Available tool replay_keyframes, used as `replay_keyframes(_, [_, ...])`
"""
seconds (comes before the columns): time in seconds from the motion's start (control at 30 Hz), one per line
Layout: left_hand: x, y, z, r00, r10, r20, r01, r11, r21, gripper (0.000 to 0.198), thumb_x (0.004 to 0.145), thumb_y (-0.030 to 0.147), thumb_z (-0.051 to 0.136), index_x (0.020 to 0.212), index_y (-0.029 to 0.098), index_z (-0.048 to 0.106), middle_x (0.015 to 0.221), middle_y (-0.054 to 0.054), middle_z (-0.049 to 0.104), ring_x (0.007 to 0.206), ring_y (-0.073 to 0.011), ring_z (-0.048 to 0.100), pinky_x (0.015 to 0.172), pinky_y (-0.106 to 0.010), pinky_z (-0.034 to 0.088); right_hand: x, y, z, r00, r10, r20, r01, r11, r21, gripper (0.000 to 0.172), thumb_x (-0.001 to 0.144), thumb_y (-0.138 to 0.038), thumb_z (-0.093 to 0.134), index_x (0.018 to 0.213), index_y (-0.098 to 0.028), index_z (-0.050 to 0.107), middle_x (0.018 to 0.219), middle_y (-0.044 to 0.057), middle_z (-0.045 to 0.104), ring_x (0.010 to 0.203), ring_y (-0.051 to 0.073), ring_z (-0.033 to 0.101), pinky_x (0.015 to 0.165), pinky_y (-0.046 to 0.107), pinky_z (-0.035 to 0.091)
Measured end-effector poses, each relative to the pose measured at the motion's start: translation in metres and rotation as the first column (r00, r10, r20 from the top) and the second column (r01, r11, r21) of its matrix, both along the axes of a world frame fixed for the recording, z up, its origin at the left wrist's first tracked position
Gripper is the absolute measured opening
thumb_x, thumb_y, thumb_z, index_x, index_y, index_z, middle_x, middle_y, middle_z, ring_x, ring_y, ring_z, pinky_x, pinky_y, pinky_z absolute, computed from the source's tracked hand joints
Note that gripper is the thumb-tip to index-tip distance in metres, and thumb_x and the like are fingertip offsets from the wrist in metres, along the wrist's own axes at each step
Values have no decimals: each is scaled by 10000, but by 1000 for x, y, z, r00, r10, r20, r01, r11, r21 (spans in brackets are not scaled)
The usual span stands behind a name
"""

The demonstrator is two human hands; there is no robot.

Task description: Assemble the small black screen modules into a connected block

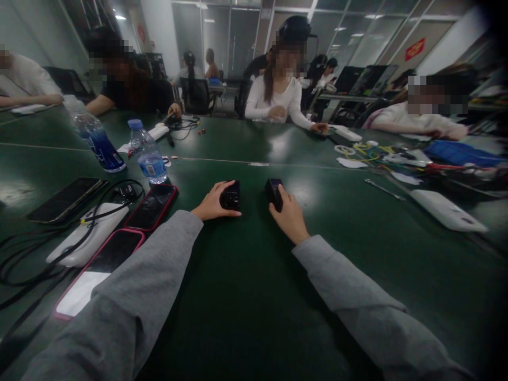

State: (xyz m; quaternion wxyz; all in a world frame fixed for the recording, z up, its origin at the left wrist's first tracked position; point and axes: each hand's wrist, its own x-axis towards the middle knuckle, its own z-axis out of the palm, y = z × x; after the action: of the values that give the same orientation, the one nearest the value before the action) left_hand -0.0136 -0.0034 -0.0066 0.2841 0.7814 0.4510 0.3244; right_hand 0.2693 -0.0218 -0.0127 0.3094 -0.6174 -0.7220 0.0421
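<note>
Near the middle of the dark green table, my left hand (211,205) grips a small black box-shaped device (232,197) from its left side, thumb and fingers around it. Small light marks show on the device's near face, too small to read. A short gap to the right, my right hand (292,216) is closed around a second black box-shaped object (273,190), which stands on or just above the tabletop. Bare tabletop separates the two black objects. What kind of devices they are I cannot make out.
Left of my arms lie a red-cased phone (153,207), a pink-edged phone (101,270), a white power bank (89,233) and black cables. Two bottles, one being a water bottle (148,156), stand behind. At right are a wrench (384,189), a white device (448,210) and tangled wires (381,153). People sit opposite.
</note>
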Motion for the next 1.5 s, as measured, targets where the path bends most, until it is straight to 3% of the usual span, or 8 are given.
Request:
replay_keyframes(0.33, [0, 2, 4, 983, -25, 180, 23, 1000, 13, 1048, 582, 463, 891, 1477, 318, 365, 1518, -126, 293, 1427, -388, 300, 1146, -618, 300, 1, 0, -2, 1000, 1, -3, -1, 1000, 5, 682, 898, -358, 508, 1519, -129, 345, 1187, 194, 529, 942, 311, 615, 802, 476, 540])
replay_keyframes(0.57, [-7, 3, 39, 963, -31, 267, 15, 998, 65, 1020, 602, 447, 879, 1472, 331, 359, 1539, -112, 316, 1397, -380, 360, 1135, -602, 321, 1, 0, 1, 1000, -4, -4, 4, 1000, -20, 692, 898, -357, 512, 1523, -118, 337, 1189, 200, 522, 949, 314, 604, 805, 476, 536])
replay_keyframes(0.7, [-29, 9, 49, 989, -27, 144, 28, 1000, -1, 1047, 586, 427, 879, 1478, 287, 350, 1526, -136, 321, 1382, -396, 372, 1130, -602, 331, 3, 1, -1, 1000, 0, -13, -1, 1000, -12, 693, 899, -378, 508, 1521, -122, 340, 1195, 200, 522, 961, 318, 602, 809, 482, 536])
replay_keyframes(0.8, [-42, 13, 40, 999, -31, 20, 32, 996, -80, 1077, 561, 428, 880, 1481, 260, 347, 1496, -150, 338, 1371, -406, 383, 1131, -602, 339, 5, 2, -3, 1000, 2, -7, -2, 1000, 9, 680, 908, -378, 489, 1522, -129, 337, 1202, 200, 523, 971, 324, 608, 823, 493, 534])
replay_keyframes(1.07, [-42, 20, 8, 999, 20, -47, -25, 994, -104, 1169, 521, 496, 874, 1513, 275, 298, 1466, -163, 337, 1388, -456, 343, 1121, -681, 292, 3, 0, -3, 1000, -1, -7, 2, 999, 32, 653, 922, -377, 488, 1516, -144, 351, 1193, 201, 549, 998, 341, 615, 821, 513, 536])
replay_keyframes(1.3, [-34, 19, -2, 993, 20, -113, -26, 998, -55, 1248, 491, 574, 869, 1529, 277, 244, 1495, -168, 313, 1431, -472, 253, 1126, -714, 217, -1, -4, 3, 998, -40, -45, 42, 998, 43, 662, 927, -388, 499, 1517, -128, 348, 1233, 208, 542, 1033, 346, 602, 854, 522, 529])
replay_keyframes(1.5, [-26, 13, 1, 986, 68, -153, -82, 993, -82, 1235, 535, 613, 841, 1541, 259, 218, 1524, -186, 267, 1419, -481, 266, 1136, -709, 190, -15, -21, 20, 998, -19, -65, 33, 975, 221, 675, 965, -406, 450, 1566, -202, 223, 1383, 186, 439, 1107, 345, 562, 852, 505, 539])
